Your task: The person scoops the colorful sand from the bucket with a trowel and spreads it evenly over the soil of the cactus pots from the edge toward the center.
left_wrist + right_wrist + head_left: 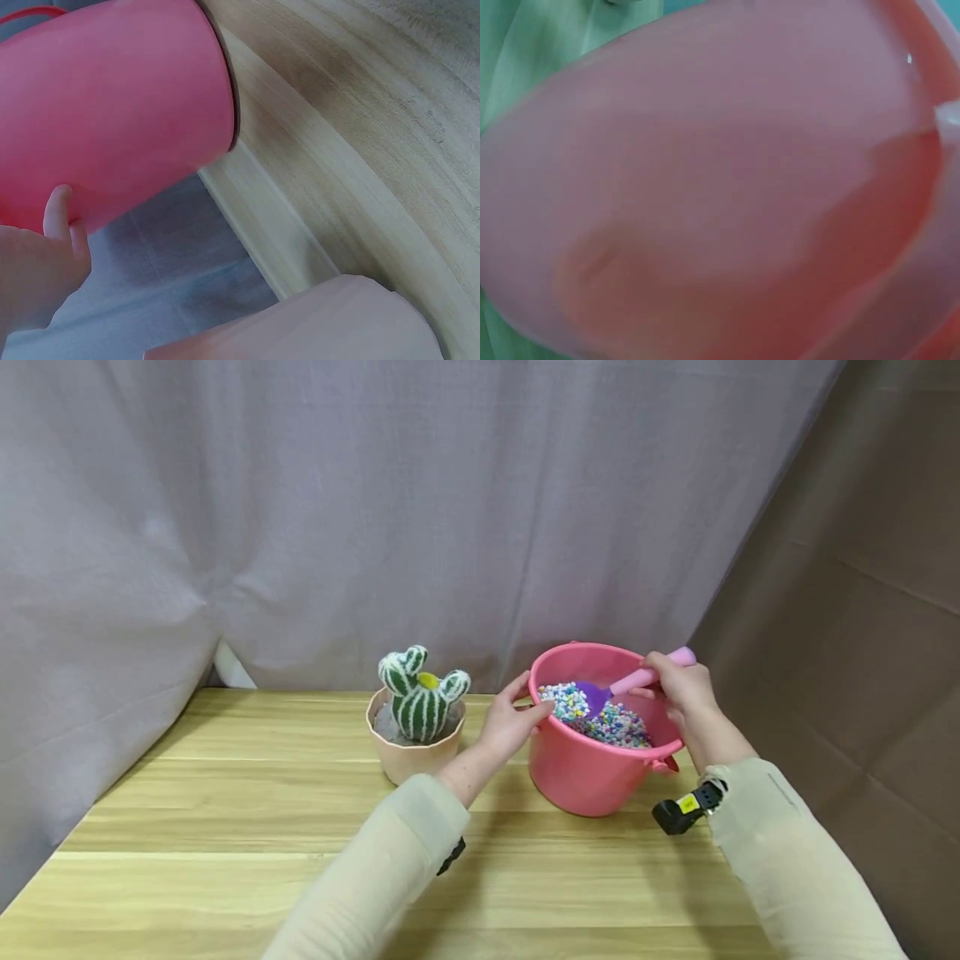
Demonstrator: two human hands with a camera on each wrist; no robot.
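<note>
right hand (686, 689) gripping pink scoop (637, 681) in bucket (592, 772), left hand (510, 722) open-fingered on rim

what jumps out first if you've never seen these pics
The pink bucket of coloured pebbles at right-centre of the wooden table. The right hand grips a scoop dipped into them; the left hand steadies the rim. Left of it sits a potted cactus.

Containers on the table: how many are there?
2. A pink bucket of coloured pebbles stands on the right of the table; a beige pot holding a toy cactus stands just left of it.
</note>
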